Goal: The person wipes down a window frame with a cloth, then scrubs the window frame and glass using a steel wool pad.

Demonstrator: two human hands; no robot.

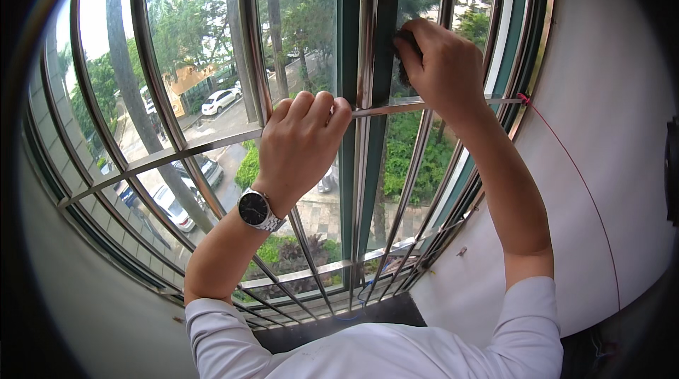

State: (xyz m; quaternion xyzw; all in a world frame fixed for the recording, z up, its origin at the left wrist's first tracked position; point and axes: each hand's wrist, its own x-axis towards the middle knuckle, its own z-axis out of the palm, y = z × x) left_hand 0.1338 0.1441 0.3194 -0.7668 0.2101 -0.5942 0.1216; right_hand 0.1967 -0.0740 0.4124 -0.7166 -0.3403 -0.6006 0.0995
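Note:
My left hand [302, 145] is curled over the horizontal crossbar [212, 144] of a metal window grille, and a steel-banded wristwatch [254, 208] sits on that wrist. Higher and to the right, my right hand [443, 63] pinches a dark, rough-textured pad [406, 58], possibly a scouring pad. The pad is held up beside the dark green window frame [384, 29], near the shiny vertical bars [366, 34]; whether it touches the frame or the glass I cannot tell. My fingers hide part of it.
A red string [578, 161] is tied to the crossbar's right end and hangs along the white wall [610, 61]. Below the grille is a dark sill [392, 312] with a blue cord [347, 318]. Parked cars [220, 101] and trees lie outside.

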